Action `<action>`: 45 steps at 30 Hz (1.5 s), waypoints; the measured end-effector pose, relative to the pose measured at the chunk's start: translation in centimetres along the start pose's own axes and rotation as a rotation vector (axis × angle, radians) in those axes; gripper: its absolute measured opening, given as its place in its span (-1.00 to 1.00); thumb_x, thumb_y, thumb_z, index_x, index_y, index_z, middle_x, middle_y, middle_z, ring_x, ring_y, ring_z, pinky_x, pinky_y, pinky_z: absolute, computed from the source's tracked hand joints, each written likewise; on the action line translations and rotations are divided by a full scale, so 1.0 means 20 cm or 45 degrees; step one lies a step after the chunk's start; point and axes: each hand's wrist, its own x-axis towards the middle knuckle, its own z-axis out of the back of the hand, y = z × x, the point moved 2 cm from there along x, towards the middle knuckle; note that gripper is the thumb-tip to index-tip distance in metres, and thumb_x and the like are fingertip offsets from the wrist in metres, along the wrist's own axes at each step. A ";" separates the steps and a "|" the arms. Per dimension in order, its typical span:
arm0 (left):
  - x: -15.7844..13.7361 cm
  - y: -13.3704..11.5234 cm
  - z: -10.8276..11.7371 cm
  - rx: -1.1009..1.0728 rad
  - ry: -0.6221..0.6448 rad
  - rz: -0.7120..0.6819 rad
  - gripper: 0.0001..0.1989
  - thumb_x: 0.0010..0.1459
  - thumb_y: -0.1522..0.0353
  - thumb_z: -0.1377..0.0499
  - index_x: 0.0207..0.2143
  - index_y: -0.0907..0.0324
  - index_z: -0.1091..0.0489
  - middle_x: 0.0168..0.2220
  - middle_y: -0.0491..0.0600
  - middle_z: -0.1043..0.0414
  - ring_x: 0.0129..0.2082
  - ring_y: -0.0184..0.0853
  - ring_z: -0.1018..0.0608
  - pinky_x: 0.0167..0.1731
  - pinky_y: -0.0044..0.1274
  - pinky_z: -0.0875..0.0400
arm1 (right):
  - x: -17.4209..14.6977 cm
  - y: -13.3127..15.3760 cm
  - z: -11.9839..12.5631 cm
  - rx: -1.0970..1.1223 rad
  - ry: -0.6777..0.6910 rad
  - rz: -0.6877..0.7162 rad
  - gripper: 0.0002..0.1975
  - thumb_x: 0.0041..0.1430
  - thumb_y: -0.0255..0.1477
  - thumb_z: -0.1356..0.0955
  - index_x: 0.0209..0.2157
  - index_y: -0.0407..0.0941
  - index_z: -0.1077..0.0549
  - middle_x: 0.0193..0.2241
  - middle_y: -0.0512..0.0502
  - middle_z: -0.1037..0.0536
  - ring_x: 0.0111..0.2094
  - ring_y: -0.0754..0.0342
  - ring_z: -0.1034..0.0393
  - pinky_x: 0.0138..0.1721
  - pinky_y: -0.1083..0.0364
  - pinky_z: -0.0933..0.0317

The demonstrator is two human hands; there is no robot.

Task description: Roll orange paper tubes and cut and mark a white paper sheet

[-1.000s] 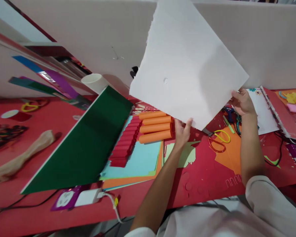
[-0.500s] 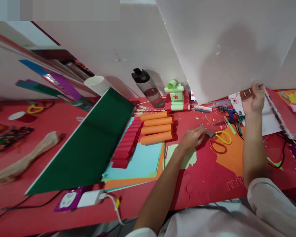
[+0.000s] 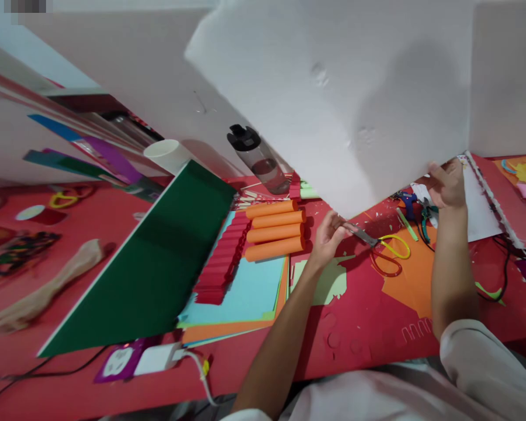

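A large white board (image 3: 280, 105) is tilted up over the right of the table, its lower corner dipping towards the middle. My right hand (image 3: 449, 184) is closed on the board's lower right edge, thumb on the near face. Just below the lower corner, my left hand (image 3: 326, 240) is open, its fingers loosely curled and thumb apart. Scissors (image 3: 383, 251) with yellow and red handles lie beside it, blade tips close to my fingers; contact is unclear. The board hides most of a light green and red paper model (image 3: 307, 190).
Left of my hands lie orange paper rolls (image 3: 276, 234), pleated red paper (image 3: 223, 257) and stacked coloured sheets (image 3: 254, 286). A dark green board (image 3: 144, 257) leans there. A bottle (image 3: 258, 158) stands behind; a glue gun (image 3: 407, 204) lies right. White power adapter (image 3: 158, 358) sits in front.
The white board has swung left and nearer, now covering most of the paper model. My left hand has moved left from beside the scissors to under the board's corner; my right hand has shifted slightly left.
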 end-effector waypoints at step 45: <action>0.03 0.11 0.10 1.200 0.154 -0.201 -0.81 0.42 0.35 -0.15 -0.02 0.14 -0.53 -0.07 0.09 -0.58 -0.04 -0.17 -0.63 -0.01 -0.36 -0.54 | 0.07 0.05 0.33 -0.017 -0.601 0.679 -0.46 -0.10 -0.33 -0.56 -0.09 -0.07 -0.35 0.01 -0.17 -0.60 0.09 -0.08 -0.54 0.37 -0.17 -0.19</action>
